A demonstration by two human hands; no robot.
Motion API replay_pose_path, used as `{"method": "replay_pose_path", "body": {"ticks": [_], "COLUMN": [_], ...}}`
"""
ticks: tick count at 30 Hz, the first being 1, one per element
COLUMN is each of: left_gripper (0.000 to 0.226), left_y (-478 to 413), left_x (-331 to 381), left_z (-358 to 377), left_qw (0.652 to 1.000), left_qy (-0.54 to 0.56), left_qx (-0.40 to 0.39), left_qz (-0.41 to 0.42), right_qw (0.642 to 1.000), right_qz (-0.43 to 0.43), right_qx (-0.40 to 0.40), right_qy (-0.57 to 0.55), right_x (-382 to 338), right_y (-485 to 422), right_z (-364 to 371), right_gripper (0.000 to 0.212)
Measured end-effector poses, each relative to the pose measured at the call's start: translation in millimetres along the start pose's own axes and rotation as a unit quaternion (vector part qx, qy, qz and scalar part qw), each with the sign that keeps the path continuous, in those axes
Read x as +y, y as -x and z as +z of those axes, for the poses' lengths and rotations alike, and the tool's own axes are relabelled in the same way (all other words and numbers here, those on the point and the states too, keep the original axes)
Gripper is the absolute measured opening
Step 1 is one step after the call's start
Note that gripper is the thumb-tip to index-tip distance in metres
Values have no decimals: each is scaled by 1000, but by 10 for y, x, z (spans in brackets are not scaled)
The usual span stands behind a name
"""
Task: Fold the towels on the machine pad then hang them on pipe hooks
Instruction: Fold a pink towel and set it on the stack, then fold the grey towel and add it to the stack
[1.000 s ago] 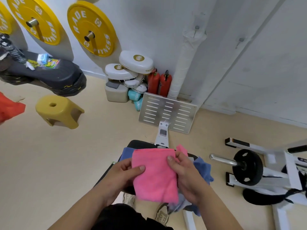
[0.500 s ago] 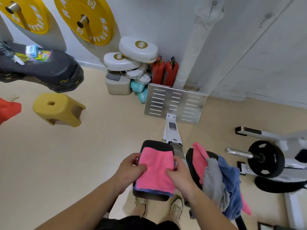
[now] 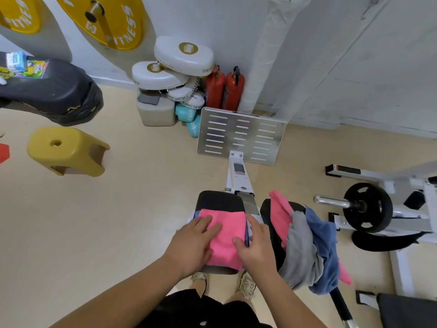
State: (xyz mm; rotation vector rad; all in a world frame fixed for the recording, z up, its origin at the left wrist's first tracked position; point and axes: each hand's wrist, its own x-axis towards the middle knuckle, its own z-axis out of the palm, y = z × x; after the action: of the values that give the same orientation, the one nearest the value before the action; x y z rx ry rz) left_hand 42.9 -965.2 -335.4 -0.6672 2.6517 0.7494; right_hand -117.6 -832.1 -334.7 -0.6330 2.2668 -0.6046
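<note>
Pink towel (image 3: 227,235), folded, lies on the black machine pad (image 3: 220,200) at lower centre, with a blue towel (image 3: 246,233) edging out beneath it. The left hand (image 3: 191,245) presses flat on its left half, fingers straight. The right hand (image 3: 257,247) lies along its right edge, thumb on top, fingers extended. To the right, loose towels (image 3: 305,245) in pink, grey and blue drape over a second pad (image 3: 267,214).

A black garment (image 3: 208,308) is worn at the waist, marked by one small pale dot. Beige lace-up trainers (image 3: 246,284) are worn on both feet. The left grip (image 3: 191,242) and right grip (image 3: 255,247) are left bare, as are the forearms (image 3: 132,287).
</note>
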Motion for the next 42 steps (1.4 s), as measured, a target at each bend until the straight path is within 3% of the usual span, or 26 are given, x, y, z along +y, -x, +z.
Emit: {"method": "replay_pose_path", "body": {"ticks": [4,8,12,15,19,22,24,27,31,33,36,39,42], "left_gripper": [86,84,77,81,85,48,30,28,20,8,21,6,27], "left_y": [-55,-70,-134,-161,-302,-439,-502,-632,-880,-1000,-1121,-1141,-1110], "left_x": [-17,47,248,358,671,1210,1574,2012,2479,2636,2758,2841,2880], "left_z": [6,20,-68,-138,-173,-133,-59,61,226,332,514,554,606], "left_qw": [997,994,990,987,991,988,984,983,981,980,975,971,965], "left_qy": [-82,-106,-114,-127,-134,-28,67,164,188,200,209,203,215], "left_qx": [-12,-5,-49,-43,27,111,112,14,-20,-17,6,43,70], "left_qz": [-6,-14,-73,-86,-3,105,118,80,33,-18,-81,-122,-129], "right_qw": [983,977,970,985,997,985,975,963,967,971,975,982,984], "right_qz": [-84,-63,-48,-46,-1,39,69,83,95,87,68,40,19], "right_qx": [-81,-117,-133,-121,-42,37,69,120,95,71,24,-37,-79], "right_qy": [141,164,196,110,-63,-166,-201,-225,-216,-212,-211,-183,-160], "right_x": [15,132,60,70,348,642,837,1148,1564,1749,1953,2066,2057], "right_y": [23,45,2,73,290,442,530,616,698,693,628,544,428], "right_z": [-56,-23,-108,-310,-700,-1031,-1242,-1509,-1796,-1921,-2066,-2161,-2260], "right_gripper": [72,84,82,69,42,22,21,23,27,28,27,25,30]}}
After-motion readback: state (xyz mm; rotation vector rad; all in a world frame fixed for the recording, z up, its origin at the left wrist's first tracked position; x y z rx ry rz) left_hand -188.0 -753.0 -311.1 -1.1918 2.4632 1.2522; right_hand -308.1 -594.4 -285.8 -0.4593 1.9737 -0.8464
